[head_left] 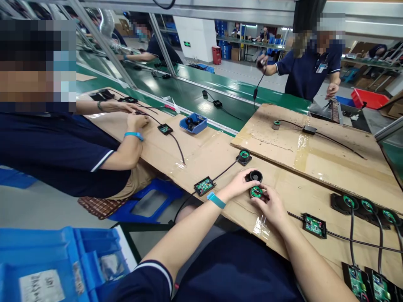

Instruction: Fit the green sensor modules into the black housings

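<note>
A small blue bin (199, 127) containing loose black parts (191, 123) stands on the cardboard-covered tabletop (217, 147); a labelled blue crate (37, 247) sits at lower left. At the tabletop's near edge, the left hand (239, 183) grips a black housing (255, 176), and the right hand (273, 206) pinches a round green-boarded unit (255, 192) just beside it. Beyond, a long green surface (233, 89) crosses the room, with a co-worker (299, 73) on its far side.
</note>
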A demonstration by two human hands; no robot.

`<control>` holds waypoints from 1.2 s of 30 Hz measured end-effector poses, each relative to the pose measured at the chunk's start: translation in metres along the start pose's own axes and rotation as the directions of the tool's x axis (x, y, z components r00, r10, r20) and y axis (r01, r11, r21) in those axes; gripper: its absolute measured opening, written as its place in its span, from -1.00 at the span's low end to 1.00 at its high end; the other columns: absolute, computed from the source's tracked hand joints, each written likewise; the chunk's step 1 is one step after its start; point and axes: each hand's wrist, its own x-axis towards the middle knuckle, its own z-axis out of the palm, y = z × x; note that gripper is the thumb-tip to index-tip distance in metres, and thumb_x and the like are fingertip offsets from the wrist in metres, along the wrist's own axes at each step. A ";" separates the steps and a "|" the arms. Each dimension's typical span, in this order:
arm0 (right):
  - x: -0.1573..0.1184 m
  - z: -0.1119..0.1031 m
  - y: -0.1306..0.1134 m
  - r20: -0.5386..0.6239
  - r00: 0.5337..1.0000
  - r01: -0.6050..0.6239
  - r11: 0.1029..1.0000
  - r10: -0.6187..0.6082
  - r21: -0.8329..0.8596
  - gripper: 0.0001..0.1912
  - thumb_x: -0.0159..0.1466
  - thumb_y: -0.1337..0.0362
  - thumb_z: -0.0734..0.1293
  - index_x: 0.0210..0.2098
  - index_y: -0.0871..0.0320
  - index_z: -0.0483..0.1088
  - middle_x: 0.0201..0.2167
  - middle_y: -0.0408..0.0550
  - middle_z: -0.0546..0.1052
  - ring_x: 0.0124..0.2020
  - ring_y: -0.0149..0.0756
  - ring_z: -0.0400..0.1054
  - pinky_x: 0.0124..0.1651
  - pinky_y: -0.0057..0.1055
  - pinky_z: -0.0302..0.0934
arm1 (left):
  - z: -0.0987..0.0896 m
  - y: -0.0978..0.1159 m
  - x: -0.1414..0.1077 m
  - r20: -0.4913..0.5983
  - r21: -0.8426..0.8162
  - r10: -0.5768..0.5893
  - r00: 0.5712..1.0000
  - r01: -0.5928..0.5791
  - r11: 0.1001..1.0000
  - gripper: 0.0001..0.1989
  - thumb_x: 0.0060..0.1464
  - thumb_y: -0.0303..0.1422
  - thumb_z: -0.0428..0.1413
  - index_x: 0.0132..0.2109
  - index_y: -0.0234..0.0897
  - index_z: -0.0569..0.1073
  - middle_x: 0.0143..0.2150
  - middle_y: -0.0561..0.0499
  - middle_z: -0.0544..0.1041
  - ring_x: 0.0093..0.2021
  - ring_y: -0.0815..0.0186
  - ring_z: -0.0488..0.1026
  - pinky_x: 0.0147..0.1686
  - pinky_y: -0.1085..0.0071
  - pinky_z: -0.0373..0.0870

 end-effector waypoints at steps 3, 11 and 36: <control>0.000 0.002 0.001 0.010 0.997 0.073 0.996 -0.073 -0.051 -0.46 0.27 0.08 0.42 0.19 0.10 0.35 0.03 0.11 0.52 -0.04 -0.10 0.49 0.03 -0.13 0.44 | 0.000 -0.001 -0.007 -0.142 0.060 0.001 0.990 0.008 0.998 -0.51 0.10 -0.28 0.29 0.16 -0.25 0.43 0.15 -0.17 0.51 0.19 0.06 0.44 0.24 0.07 0.36; 0.001 0.004 0.003 0.012 0.959 0.274 0.921 -0.282 -0.277 -0.65 0.37 0.13 0.33 0.05 0.19 0.48 0.07 0.19 0.53 0.04 -0.02 0.45 0.14 -0.06 0.40 | -0.006 -0.002 -0.025 -0.298 0.255 0.057 0.953 0.021 0.967 -0.48 0.13 -0.25 0.27 0.20 -0.25 0.38 0.18 -0.20 0.48 0.21 0.06 0.43 0.24 0.06 0.36; 0.043 -0.011 -0.016 -0.210 0.912 0.321 0.932 -0.352 -0.170 -0.59 0.36 0.15 0.35 0.16 0.13 0.43 0.06 0.15 0.55 0.05 -0.05 0.46 0.12 -0.02 0.39 | 0.008 0.001 -0.025 -0.221 0.520 0.125 0.967 0.009 0.854 -0.41 -0.01 -0.35 0.31 0.16 -0.22 0.31 0.16 -0.16 0.46 0.21 -0.01 0.39 0.23 -0.06 0.30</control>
